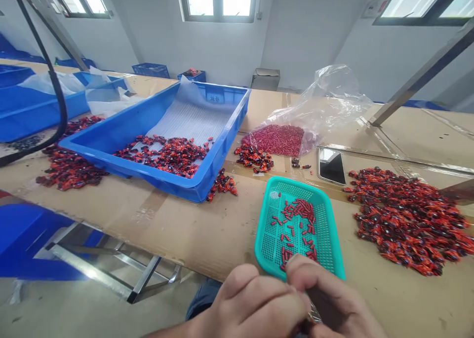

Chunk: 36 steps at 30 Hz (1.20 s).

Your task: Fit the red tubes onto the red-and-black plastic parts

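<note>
My left hand [255,303] is closed, its curled fingers pressed against my right hand [333,298] at the bottom of the view. Between them a small dark, shiny piece [309,323] shows in part; the fingers hide most of it. My right hand's fingers are bent around the same spot. Just beyond the hands stands a green perforated basket [263,224], with short dark red rods [301,209] lying in it. To its right spreads a large heap of small red-and-black pieces [411,219].
A blue tray [140,168] on the left holds white sheeting [192,113] and more red-and-black pieces. Behind the basket lie a clear bag [277,138] of red rods and a phone [331,165]. A black cable [59,96] hangs at left; a metal post [418,81] rises at right.
</note>
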### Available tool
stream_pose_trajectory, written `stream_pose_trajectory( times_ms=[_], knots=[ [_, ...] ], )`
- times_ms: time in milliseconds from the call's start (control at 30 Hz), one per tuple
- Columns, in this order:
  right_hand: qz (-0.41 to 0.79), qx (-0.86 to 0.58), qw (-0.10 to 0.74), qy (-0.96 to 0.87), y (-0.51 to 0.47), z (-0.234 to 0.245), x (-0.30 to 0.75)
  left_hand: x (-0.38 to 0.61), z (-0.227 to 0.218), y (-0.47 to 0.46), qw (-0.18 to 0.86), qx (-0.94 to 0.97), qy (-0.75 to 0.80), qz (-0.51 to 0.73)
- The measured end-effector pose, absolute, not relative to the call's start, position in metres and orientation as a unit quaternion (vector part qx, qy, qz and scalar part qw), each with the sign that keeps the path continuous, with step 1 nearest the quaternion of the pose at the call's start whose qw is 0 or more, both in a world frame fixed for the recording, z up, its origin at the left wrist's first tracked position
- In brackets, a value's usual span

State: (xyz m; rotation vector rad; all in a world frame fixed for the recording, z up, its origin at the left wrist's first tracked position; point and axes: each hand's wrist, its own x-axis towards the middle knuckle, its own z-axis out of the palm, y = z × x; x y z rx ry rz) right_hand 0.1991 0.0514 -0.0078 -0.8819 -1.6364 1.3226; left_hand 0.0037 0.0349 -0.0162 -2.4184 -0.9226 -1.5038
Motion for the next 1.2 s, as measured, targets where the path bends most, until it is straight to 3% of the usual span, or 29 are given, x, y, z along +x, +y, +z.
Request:
stream_pose_trajectory(
  times_ms=[100, 167, 300, 367, 567, 700, 867, 1067, 1200],
  knots=[
    [0.406, -0.447, 0.432, -0.671, 0.066, -0.015, 0.242, -0.009, -0.011, 0.053, 0.136, -0.821, -0.385, -0.400],
    [0.257, -0.569, 0.416, -0.662, 0.083, -0.021, 0.282, -0.030, -0.017, 0.070, 0.177, -0.821, -0.453, -0.299],
    [0.031, -0.695, 0.286, -0.659, 0.120, -0.035, 0.357, -0.077, -0.043, 0.103, 0.195, -0.802, -0.521, -0.216],
    [0.004, -0.709, 0.247, -0.661, 0.131, -0.042, 0.378, -0.093, -0.056, 0.116, 0.190, -0.809, -0.519, -0.200],
    [-0.062, -0.672, 0.251, -0.694, 0.124, -0.040, 0.355, -0.116, -0.077, 0.136, 0.154, -0.833, -0.485, -0.216],
    [0.022, -0.549, 0.197, -0.812, 0.096, -0.015, 0.294, -0.123, -0.087, 0.132, 0.141, -0.843, -0.462, -0.238],
    [0.011, -0.443, 0.022, -0.896, 0.088, -0.011, 0.248, -0.106, -0.077, 0.105, -0.014, -0.841, -0.407, -0.355],
    [-0.029, -0.418, 0.017, -0.908, 0.107, -0.039, 0.243, -0.064, -0.046, 0.070, -0.312, -0.713, -0.431, -0.457],
    [-0.017, -0.401, 0.036, -0.915, 0.111, -0.039, 0.245, -0.055, -0.040, 0.058, -0.401, -0.646, -0.434, -0.484]
  ],
)
